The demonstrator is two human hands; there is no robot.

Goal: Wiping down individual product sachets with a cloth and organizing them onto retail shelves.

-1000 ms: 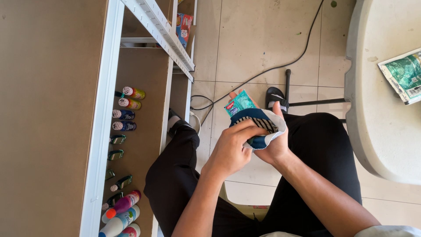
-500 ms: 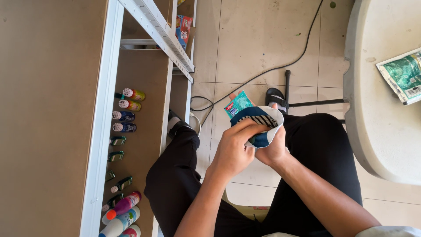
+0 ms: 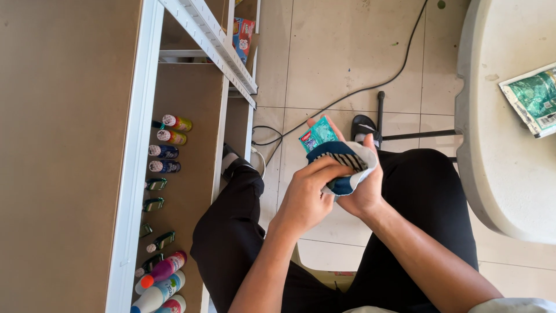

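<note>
Pale tiled floor (image 3: pixel 324 46) crossed by a thin black cable (image 3: pixel 370 87). At left, a white metal shelving unit (image 3: pixel 136 145) with brown board shelves; one shelf carries a row of small capped bottles (image 3: pixel 168 144), with larger pink and white plastic bottles (image 3: pixel 162 278) nearer the viewer. At right, a rounded white plastic table (image 3: pixel 492 145) bearing a flat green printed sachet (image 3: pixel 533 98). Black sandal (image 3: pixel 365 127) on the floor.

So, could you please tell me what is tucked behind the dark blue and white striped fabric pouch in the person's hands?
Behind the dark blue and white striped fabric pouch, a teal plastic sachet sticks out at the top, held against the right hand. Its lower part is covered by the pouch and the left hand.
</note>
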